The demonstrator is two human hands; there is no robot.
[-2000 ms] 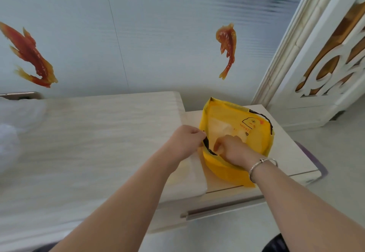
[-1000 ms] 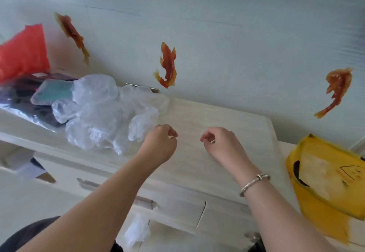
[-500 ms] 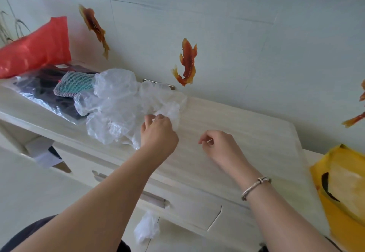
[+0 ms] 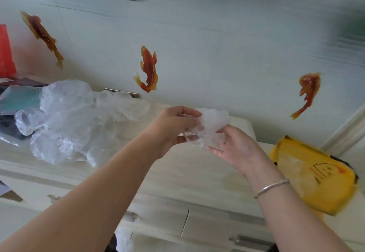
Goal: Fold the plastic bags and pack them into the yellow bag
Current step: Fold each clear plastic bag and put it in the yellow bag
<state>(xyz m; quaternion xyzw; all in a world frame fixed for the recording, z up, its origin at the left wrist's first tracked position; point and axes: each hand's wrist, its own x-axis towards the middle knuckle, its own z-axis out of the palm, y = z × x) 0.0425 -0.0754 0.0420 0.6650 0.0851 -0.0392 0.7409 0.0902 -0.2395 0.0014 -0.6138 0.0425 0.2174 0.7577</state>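
Observation:
A crumpled clear plastic bag [image 4: 212, 126] hangs in the air above the cabinet top, held between both hands. My left hand [image 4: 173, 127] pinches its left side. My right hand [image 4: 235, 149], with a silver bracelet on the wrist, grips it from below with the palm turned up. A heap of clear plastic bags [image 4: 75, 119] lies on the cabinet top at the left. The yellow bag [image 4: 316, 174] stands open at the lower right, with pale plastic showing inside it.
The pale wooden cabinet [image 4: 177, 174] has drawers with metal handles along its front. A red bag [image 4: 6, 52], a teal mesh item [image 4: 17, 97] and dark packaging lie at the far left. Fish stickers dot the wall. A white scrap [image 4: 124, 240] lies on the floor.
My left hand pulled one clear bag out of the heap and lifted it to the right. My right hand rose and took hold of it. The view swung right.

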